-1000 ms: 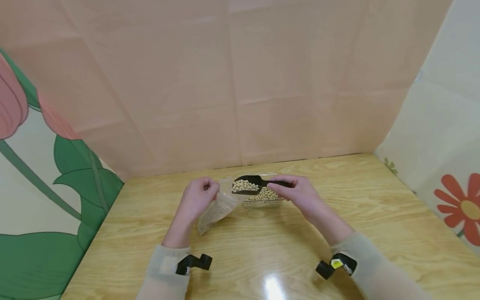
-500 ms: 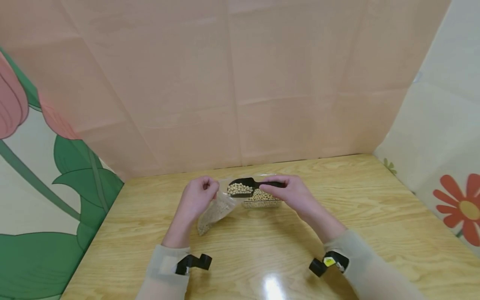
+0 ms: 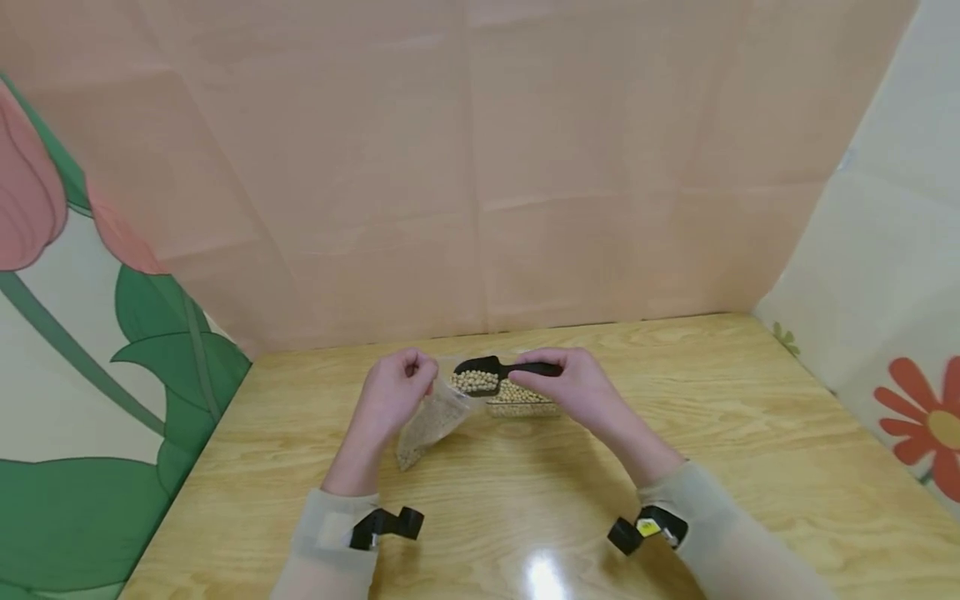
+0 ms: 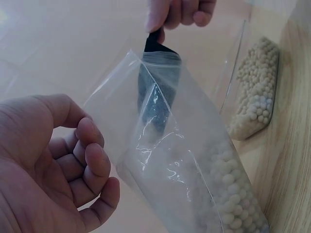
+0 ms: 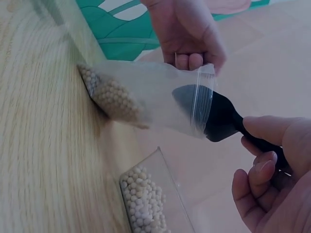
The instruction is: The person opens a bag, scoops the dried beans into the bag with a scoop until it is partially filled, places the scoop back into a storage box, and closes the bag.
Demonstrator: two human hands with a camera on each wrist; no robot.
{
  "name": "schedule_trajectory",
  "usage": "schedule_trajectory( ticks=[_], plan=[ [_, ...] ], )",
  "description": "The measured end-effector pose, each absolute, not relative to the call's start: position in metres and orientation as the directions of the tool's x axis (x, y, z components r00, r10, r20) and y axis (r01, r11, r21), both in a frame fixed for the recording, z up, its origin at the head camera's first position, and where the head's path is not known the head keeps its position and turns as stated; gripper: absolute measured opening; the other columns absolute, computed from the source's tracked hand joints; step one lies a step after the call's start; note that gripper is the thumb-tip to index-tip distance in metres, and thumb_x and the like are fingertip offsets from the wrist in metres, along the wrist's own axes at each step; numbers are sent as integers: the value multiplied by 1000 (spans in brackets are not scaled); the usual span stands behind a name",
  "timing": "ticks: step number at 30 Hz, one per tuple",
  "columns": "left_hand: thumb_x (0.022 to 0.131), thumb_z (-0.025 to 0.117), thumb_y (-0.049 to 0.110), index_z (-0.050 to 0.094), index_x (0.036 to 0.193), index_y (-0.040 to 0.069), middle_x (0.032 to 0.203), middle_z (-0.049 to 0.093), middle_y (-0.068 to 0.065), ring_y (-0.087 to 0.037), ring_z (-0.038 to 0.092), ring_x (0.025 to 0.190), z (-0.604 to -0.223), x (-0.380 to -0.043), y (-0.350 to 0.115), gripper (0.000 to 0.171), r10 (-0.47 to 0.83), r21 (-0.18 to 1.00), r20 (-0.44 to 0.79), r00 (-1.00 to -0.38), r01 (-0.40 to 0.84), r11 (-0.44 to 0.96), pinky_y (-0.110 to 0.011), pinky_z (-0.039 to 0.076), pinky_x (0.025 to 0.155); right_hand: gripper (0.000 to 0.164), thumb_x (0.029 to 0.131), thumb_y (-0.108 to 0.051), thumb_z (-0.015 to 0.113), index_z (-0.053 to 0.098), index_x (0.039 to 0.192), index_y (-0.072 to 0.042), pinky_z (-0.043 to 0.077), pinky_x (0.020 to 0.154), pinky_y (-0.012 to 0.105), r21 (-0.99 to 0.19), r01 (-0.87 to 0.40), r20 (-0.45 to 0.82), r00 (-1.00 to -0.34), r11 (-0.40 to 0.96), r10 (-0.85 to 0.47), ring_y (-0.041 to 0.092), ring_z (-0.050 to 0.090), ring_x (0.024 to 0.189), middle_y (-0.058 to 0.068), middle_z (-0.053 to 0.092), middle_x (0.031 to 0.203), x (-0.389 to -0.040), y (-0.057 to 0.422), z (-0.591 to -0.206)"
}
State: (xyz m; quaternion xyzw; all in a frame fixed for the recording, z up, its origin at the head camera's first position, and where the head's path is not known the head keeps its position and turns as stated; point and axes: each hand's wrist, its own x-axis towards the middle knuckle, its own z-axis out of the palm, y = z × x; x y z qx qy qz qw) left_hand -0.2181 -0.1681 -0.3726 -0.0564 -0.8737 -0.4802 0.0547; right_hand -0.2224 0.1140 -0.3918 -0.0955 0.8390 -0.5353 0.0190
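Observation:
My left hand (image 3: pixel 397 387) pinches the edge of a clear zip-lock bag (image 3: pixel 433 427) that slants down to the table, with pale round beans (image 4: pixel 235 199) in its bottom. In my right hand (image 3: pixel 581 392) is a black scoop (image 5: pixel 222 116), gripped by its handle between thumb and fingers. The scoop's front end lies inside the bag's mouth, seen through the plastic in both wrist views. A heap of beans (image 3: pixel 474 382) rests in the scoop in the head view. Just behind and to the right stands a clear box (image 3: pixel 523 410) of the same beans, partly hidden by the scoop and right hand.
The wood-grain table (image 3: pixel 480 508) runs back to a pink sheet (image 3: pixel 480 167) hung behind it. Painted panels with a tulip (image 3: pixel 30 183) and a red flower (image 3: pixel 933 421) border the left and right sides.
My right hand has moved left with the loaded scoop, bringing the scoop's front end into the bag's mouth. The left hand and the bag stay nearly still. The head view has shifted slightly.

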Motion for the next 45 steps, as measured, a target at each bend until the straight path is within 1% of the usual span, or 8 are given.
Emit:
schedule_trajectory(
  ticks=[5,11,18,22,26,34,40,45],
  plan=[
    [99,60,14,68,85,11,74,66,-3,-19,51,65,-370,-217,-168,17,33,835,151,-988,145,531,-32,39,58,33,96,-41,87,85,122,-20,57,73,36,-874,-217,146,-971,435,-192,23,70,95,5,77,130,-220,109,-391],
    [101,61,15,70,88,10,76,66,-4,-20,54,68,-367,-215,-169,17,31,838,159,-987,151,524,-33,42,62,27,97,-36,87,85,119,-20,59,82,40,-837,-312,247,-949,449,-198,22,73,102,0,79,122,-215,105,-388],
    [101,60,15,68,85,10,75,66,-6,-20,48,63,-368,-213,-170,19,41,838,163,-986,160,521,-31,38,58,19,96,-29,89,87,113,-21,54,69,33,-786,-387,331,-922,482,-201,20,66,85,-5,78,105,-210,102,-386],
    [100,60,15,68,84,11,73,66,-5,-20,51,65,-367,-213,-170,19,31,837,178,-984,168,520,-32,39,59,17,95,-25,90,87,111,-21,49,65,31,-766,-411,360,-911,494,-201,19,62,79,-5,76,100,-208,101,-384],
    [100,60,15,69,85,8,73,65,-4,-20,51,65,-367,-215,-170,18,29,836,187,-982,175,520,-32,40,60,16,95,-23,90,87,110,-20,45,60,30,-752,-427,374,-904,503,-208,19,57,72,-4,73,95,-206,100,-380],
    [99,60,14,70,88,5,75,66,-7,-20,50,64,-366,-215,-171,18,32,838,183,-983,173,517,-32,40,59,16,95,-21,89,87,111,-18,49,61,31,-749,-435,374,-900,500,-223,19,60,74,-2,76,99,-209,103,-377],
    [100,59,14,69,86,10,75,66,-5,-21,52,66,-366,-215,-171,18,20,842,174,-985,159,515,-32,41,59,19,96,-27,88,86,114,-19,54,67,33,-770,-401,337,-916,497,-216,20,66,81,1,80,110,-210,110,-370],
    [100,60,16,69,85,11,76,65,-4,-21,54,68,-366,-216,-171,18,9,838,174,-985,154,523,-33,42,61,23,97,-35,87,85,116,-22,52,63,32,-812,-333,273,-943,480,-192,22,63,76,1,79,113,-208,122,-364]
  ],
)
